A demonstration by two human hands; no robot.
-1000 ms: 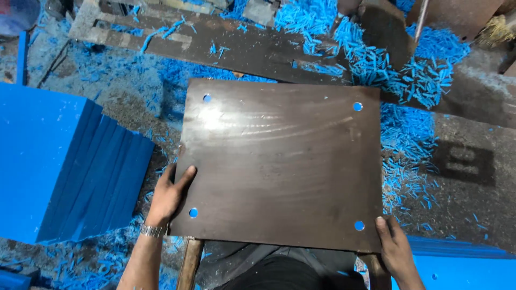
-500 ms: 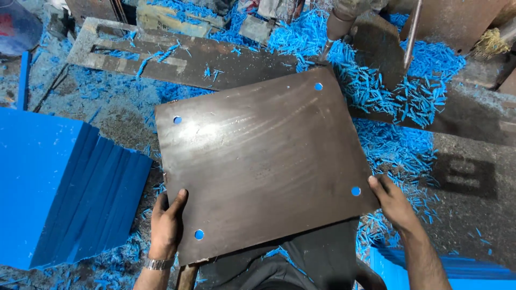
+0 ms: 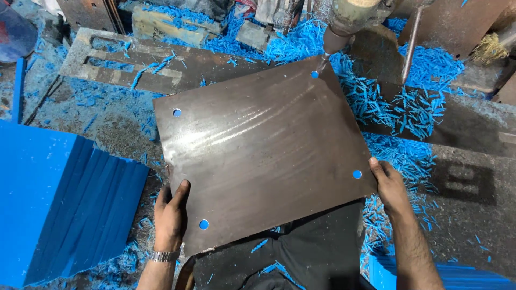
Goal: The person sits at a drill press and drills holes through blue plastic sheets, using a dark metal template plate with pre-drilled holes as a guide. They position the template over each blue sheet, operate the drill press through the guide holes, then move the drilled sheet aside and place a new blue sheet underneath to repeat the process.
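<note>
Left hand (image 3: pixel 171 217) and right hand (image 3: pixel 391 185) clamp the near corners of the steel plate (image 3: pixel 258 150), which lies skewed on the bench. Judged heavy, rigid, sharp-edged; hold by the edges. Far corner sits beneath the drill (image 3: pixel 344 24). Blue shavings (image 3: pixel 408 107) surround.

Grimy workbench (image 3: pixel 473 215) carries blue shavings (image 3: pixel 398 107), a stack of blue sheets (image 3: pixel 59 204), a steel plate (image 3: pixel 258 150)

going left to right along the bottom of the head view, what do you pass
stack of blue sheets → left hand → dark metal plate → right hand → blue shavings on the bench
</note>
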